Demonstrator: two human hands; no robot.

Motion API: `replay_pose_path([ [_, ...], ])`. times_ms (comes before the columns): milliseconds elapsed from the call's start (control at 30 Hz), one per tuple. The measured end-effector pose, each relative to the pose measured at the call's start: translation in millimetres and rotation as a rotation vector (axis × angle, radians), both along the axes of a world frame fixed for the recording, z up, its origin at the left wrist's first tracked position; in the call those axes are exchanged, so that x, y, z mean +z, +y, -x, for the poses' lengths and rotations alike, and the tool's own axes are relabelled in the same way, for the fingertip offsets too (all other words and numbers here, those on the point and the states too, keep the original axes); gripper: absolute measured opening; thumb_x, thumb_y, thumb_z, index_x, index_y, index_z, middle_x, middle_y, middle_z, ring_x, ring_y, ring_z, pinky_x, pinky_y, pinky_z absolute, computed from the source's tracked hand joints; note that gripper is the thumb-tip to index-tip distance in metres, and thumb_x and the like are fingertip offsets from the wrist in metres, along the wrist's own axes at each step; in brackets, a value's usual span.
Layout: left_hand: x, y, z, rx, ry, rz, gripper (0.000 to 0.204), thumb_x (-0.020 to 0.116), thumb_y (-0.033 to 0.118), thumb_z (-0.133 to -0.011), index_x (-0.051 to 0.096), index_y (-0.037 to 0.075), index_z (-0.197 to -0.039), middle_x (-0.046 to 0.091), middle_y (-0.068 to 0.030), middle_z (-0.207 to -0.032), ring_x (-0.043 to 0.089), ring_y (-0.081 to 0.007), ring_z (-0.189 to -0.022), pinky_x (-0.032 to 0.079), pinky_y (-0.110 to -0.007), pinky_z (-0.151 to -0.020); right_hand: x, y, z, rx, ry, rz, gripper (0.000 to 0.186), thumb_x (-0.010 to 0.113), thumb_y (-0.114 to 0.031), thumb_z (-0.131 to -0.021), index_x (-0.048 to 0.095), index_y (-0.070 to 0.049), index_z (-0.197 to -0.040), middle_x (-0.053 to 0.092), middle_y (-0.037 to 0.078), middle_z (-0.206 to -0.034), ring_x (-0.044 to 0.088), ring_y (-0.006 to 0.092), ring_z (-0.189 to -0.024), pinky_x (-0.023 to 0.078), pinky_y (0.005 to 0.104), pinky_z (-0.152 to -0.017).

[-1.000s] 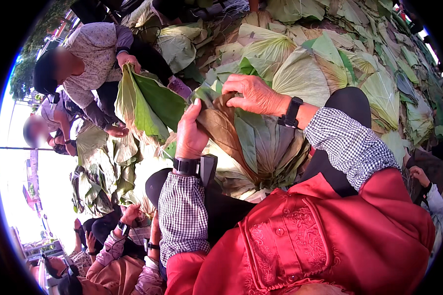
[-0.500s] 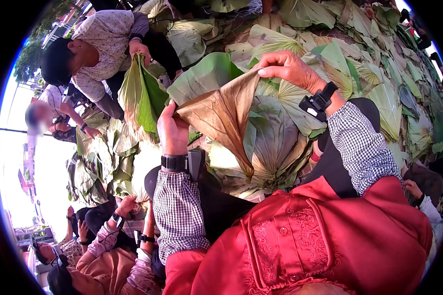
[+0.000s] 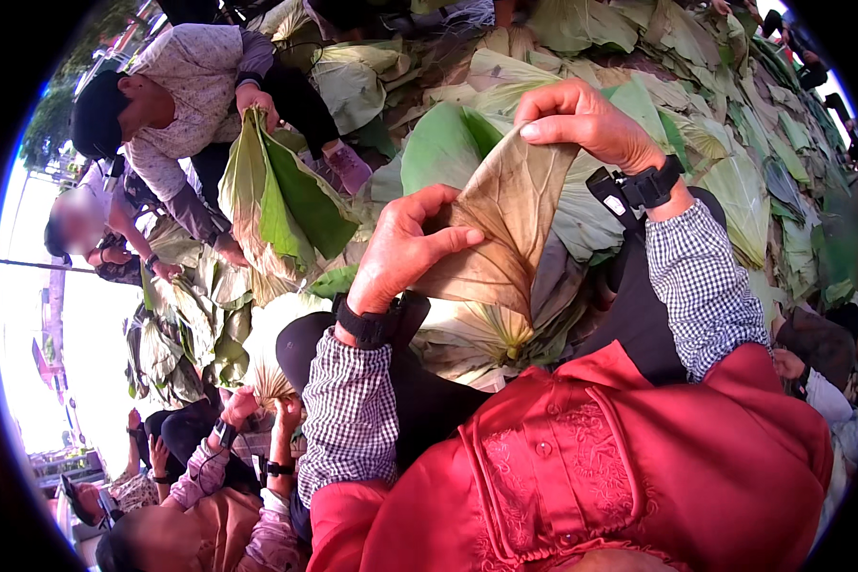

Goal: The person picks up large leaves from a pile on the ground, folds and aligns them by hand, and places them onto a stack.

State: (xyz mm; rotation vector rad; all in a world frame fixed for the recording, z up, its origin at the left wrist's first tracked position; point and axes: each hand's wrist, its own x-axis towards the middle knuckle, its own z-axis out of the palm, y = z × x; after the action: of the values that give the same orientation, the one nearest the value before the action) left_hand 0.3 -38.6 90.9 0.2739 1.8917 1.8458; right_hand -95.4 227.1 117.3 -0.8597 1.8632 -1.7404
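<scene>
Through the head view I find the brown leaf [image 3: 510, 214] above the near edge of the leaf pile [image 3: 739, 200]. My right hand [image 3: 596, 126] pinches its upper edge, thumb against forefinger. My left hand [image 3: 398, 243] lays its thumb on it; fingertips hidden, I cannot tell whether they pinch.

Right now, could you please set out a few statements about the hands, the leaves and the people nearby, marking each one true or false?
1. The right hand pinches the brown leaf near its top. True.
2. The left hand is hidden from view. False: it shows plainly, its thumb over the brown leaf.
3. A co-worker at upper left holds a green leaf. True.
4. Both of the wearer's wrists are bare. False: each has a black band.
5. More leaves lie spread beyond the hands. True.
</scene>
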Motion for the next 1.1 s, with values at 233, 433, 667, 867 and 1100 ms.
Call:
replay_pose_path([
  [233,-8.7,-4.1,20.2,-0.027,-0.283,-0.075,0.004,0.066,0.004,-0.081,0.065,0.002,-0.084,0.066,0.0000,-0.082,0.059,-0.0051,-0.072,0.045,-0.019,-0.067,-28.4,23.6,25.0,0.047,0.070,-0.475,0.020,0.058,-0.019,-0.081,0.054,-0.003,-0.070,0.045,-0.004,-0.061,0.042,0.0085,-0.060,0.034,0.0260,-0.056],
  [433,-66.0,-16.7,40.2,-0.018,0.016,0.173,0.010,0.063,0.006,-0.081,0.065,0.000,-0.089,0.059,0.0042,-0.076,0.051,-0.0049,-0.069,0.042,-0.021,-0.065,-83.7,-7.3,31.3,0.189,0.401,-0.955,0.009,0.059,-0.008,-0.071,0.057,-0.001,-0.077,0.055,0.009,-0.066,0.053,0.0241,-0.063,0.041,0.0364,-0.060],
  [667,-64.6,-10.8,35.1,0.014,0.162,0.239,0.012,0.061,0.007,-0.082,0.062,0.000,-0.091,0.057,0.0039,-0.078,0.049,-0.0064,-0.073,0.041,-0.022,-0.069,-106.8,-44.7,-0.2,0.192,0.581,-0.374,0.048,0.056,-0.002,-0.069,0.056,-0.003,-0.116,0.063,0.015,-0.099,0.057,0.0339,-0.101,0.045,0.0401,-0.084],
  [867,-46.5,-22.5,29.4,0.044,-0.046,0.008,0.014,0.058,0.002,-0.084,0.062,0.002,-0.097,0.062,0.0023,-0.088,0.056,-0.0059,-0.081,0.043,-0.019,-0.078,-96.6,-61.2,-6.8,0.230,0.289,-0.262,0.040,0.065,-0.017,-0.071,0.060,-0.004,-0.109,0.065,0.010,-0.086,0.059,0.0190,-0.079,0.046,0.0317,-0.073],
  [1100,-36.5,-23.7,28.4,-0.015,-0.021,0.168,0.013,0.064,0.009,-0.082,0.064,0.002,-0.093,0.061,0.0028,-0.082,0.054,-0.0059,-0.076,0.043,-0.020,-0.073,-96.0,-65.8,1.7,0.349,0.141,-0.323,0.021,0.067,-0.015,-0.077,0.066,0.000,-0.092,0.063,0.003,-0.076,0.055,0.0112,-0.073,0.044,0.0270,-0.069],
])
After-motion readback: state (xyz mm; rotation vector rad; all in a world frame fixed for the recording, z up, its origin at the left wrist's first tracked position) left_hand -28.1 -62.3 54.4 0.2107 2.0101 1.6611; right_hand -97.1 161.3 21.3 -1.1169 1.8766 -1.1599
